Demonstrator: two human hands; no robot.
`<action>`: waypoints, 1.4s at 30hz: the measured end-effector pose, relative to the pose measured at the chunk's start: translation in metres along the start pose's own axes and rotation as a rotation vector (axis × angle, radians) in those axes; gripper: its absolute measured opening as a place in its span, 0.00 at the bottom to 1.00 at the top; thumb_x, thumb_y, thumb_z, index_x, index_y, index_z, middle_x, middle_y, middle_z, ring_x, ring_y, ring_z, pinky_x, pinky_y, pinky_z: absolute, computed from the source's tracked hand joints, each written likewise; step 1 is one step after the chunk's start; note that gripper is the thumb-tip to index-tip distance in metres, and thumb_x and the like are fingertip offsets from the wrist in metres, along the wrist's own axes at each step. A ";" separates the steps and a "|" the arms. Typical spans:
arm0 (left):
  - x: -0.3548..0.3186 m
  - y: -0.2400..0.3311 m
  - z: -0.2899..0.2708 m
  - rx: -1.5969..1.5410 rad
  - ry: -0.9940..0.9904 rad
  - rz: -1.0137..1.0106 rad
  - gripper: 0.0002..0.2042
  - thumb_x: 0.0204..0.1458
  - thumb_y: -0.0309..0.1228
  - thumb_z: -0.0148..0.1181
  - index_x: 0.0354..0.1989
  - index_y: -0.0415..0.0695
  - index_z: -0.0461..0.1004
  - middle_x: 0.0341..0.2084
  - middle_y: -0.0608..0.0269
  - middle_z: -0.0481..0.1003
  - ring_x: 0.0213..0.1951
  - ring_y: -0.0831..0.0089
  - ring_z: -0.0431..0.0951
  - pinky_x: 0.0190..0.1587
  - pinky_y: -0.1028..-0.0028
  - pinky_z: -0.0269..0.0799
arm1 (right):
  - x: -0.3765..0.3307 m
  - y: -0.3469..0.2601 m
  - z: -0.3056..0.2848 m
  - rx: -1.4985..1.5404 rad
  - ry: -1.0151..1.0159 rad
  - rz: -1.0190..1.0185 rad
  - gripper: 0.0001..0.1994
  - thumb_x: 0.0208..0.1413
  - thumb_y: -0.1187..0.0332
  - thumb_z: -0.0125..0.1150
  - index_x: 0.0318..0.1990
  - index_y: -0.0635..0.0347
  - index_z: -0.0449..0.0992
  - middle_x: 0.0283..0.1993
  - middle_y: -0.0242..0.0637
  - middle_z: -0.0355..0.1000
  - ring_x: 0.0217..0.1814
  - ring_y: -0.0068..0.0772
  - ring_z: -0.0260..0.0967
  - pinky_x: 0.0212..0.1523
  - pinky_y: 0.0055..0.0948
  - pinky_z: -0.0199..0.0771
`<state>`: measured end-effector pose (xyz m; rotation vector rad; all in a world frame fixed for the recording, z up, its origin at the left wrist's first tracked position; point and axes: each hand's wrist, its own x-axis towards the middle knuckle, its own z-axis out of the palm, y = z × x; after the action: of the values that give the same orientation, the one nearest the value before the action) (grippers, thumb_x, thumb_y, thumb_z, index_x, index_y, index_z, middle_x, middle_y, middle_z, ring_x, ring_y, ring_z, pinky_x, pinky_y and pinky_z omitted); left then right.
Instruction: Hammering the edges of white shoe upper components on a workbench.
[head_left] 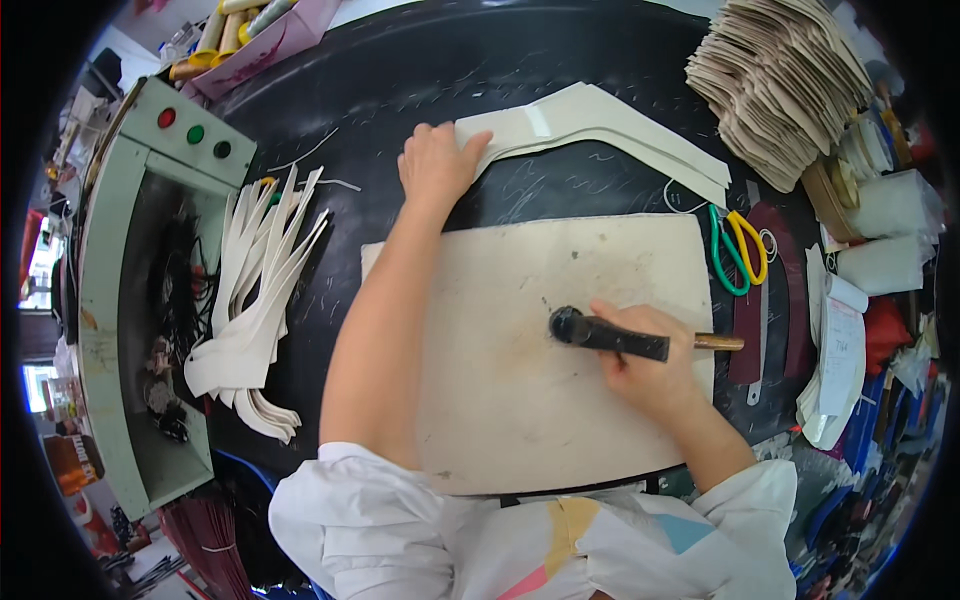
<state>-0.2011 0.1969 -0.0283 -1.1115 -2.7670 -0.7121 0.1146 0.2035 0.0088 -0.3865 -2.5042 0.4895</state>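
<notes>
My right hand (645, 360) is closed around a hammer (625, 338) with a dark head and a wooden handle. It is over a large cream board (520, 430) with dark smudges in front of me. Farther out, my left hand (438, 168) grips the left end of a layered stack of cream strips (600, 110), bent in shape. The thumb lies against the strips, and the other fingers curl over their end, partly hidden. A small white patch (540, 121) shows on top of the stack.
Scissors (738, 250) with green and yellow handles, maroon strips (792, 290) and a metal ruler (758, 360) lie at the right. A tall cream stack (780, 85) stands far right. Loose cream strips (250, 300) lie left, beside a green metal box (100, 290) with buttons.
</notes>
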 end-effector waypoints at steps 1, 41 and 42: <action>0.002 0.005 0.008 0.077 -0.022 -0.043 0.24 0.51 0.47 0.68 0.49 0.41 0.82 0.44 0.49 0.78 0.47 0.54 0.79 0.50 0.58 0.72 | 0.000 0.000 0.000 0.000 -0.007 0.001 0.27 0.33 0.78 0.66 0.49 0.56 0.80 0.26 0.33 0.68 0.27 0.37 0.71 0.27 0.35 0.72; -0.145 0.057 -0.116 -0.758 -1.011 0.206 0.08 0.52 0.28 0.68 0.38 0.38 0.83 0.28 0.68 0.81 0.29 0.80 0.76 0.36 0.78 0.72 | -0.042 0.047 -0.166 -0.253 0.394 0.359 0.09 0.52 0.71 0.70 0.41 0.62 0.83 0.29 0.45 0.79 0.29 0.43 0.79 0.32 0.33 0.75; -0.158 0.049 -0.106 -0.605 -0.944 0.185 0.09 0.51 0.27 0.69 0.38 0.37 0.83 0.28 0.64 0.81 0.28 0.78 0.76 0.35 0.77 0.73 | -0.032 0.033 -0.149 -0.153 0.305 0.302 0.10 0.52 0.73 0.69 0.43 0.61 0.83 0.30 0.43 0.80 0.30 0.41 0.79 0.32 0.32 0.76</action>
<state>-0.0625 0.0795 0.0480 -2.2884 -3.1141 -1.3249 0.2303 0.2604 0.0963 -0.8410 -2.2005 0.3243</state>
